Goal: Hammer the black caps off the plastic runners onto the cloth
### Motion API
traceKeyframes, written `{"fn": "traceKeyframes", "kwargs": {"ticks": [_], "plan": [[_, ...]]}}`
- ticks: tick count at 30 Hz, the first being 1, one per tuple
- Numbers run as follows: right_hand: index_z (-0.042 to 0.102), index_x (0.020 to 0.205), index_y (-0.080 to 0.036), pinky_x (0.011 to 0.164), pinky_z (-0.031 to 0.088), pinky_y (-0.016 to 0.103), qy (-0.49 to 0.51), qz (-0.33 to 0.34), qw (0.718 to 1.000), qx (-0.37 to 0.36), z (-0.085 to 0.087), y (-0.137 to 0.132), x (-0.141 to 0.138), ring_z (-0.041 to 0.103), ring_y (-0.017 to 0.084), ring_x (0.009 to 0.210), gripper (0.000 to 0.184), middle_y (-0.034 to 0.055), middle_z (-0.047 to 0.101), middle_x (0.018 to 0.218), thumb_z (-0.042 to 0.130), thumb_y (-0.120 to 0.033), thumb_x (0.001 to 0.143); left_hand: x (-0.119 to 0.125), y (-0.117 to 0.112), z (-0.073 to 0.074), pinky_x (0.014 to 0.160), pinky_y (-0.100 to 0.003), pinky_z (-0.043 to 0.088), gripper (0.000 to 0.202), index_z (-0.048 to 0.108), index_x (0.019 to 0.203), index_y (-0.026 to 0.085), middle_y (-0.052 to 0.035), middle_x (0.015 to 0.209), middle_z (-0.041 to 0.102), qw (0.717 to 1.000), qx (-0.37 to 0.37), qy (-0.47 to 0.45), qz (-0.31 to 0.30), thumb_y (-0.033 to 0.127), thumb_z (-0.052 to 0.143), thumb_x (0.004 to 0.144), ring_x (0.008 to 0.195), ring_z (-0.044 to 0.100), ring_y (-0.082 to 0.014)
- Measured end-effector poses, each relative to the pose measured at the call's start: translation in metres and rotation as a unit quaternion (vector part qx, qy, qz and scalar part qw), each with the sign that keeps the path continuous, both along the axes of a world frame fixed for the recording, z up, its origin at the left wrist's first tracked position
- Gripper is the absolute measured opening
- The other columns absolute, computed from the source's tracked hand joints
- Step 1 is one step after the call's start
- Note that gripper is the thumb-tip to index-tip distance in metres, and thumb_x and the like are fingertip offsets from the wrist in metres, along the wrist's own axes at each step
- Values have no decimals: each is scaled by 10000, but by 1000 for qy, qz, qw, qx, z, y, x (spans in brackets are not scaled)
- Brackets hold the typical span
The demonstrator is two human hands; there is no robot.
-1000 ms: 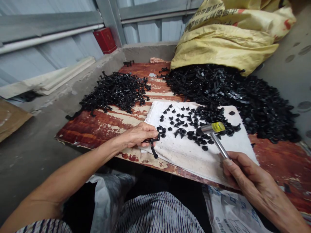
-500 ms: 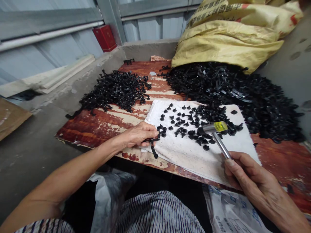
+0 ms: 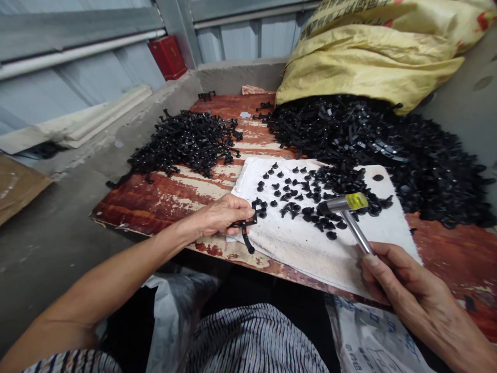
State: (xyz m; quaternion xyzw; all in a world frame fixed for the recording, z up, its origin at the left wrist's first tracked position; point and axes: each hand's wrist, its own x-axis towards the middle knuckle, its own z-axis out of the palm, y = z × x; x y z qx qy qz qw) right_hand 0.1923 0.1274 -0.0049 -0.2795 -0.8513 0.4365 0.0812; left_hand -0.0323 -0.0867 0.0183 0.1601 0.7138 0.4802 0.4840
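Observation:
Between the thumb and fingers of my left hand is a black plastic bracket with several arms, held over the left edge of a white cloth. My right hand grips a hammer by its metal handle. The hammer's head, dark at one end and yellow at the other, hangs above the cloth. Small round black plugs with stems lie scattered on the cloth, close to both the bracket and the hammer head. My right fingers are partly hidden under the hand.
A heap of black brackets lies at the left of the worn red board. A larger heap of black parts spills from a yellow woven sack at the back right. Behind stand a low concrete ledge and a red box.
The view has shifted slightly. Both hands keep their hold on the bracket and the hammer, with hardly any movement.

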Motion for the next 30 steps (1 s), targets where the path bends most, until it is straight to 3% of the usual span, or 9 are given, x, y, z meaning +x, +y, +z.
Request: {"fn": "traceKeyframes", "kwargs": {"ticks": [10,18,24,30], "plan": [[433,745,-270,394,392,267,-3,11,1000,20,-5,2,4,443,154,416,414,-38,438,512,445,-682,788,4,1,-1,307,-115,157,278,538,622,125,10,487,573,1000,-5,9,14,243,600,866,286,347,7],[474,820,-263,383,410,270,3,16,1000,15,-17,8,8,463,165,427,430,-33,471,546,447,-691,794,6,2,0,292,-122,157,262,545,625,115,-23,553,627,999,-8,8,38,194,554,874,279,366,-1],[495,814,-261,362,397,254,19,16,1000,6,-16,7,7,454,157,410,418,-40,462,525,458,-677,804,7,2,2,291,-130,138,256,564,615,114,20,444,538,999,3,-9,48,236,633,829,278,346,-13],[514,758,-261,354,408,255,33,11,999,17,-9,5,2,466,157,386,449,-34,471,488,465,-707,764,11,4,5,296,-128,146,287,573,590,115,45,361,456,998,-11,-17,55,211,591,860,270,323,-18]]}}
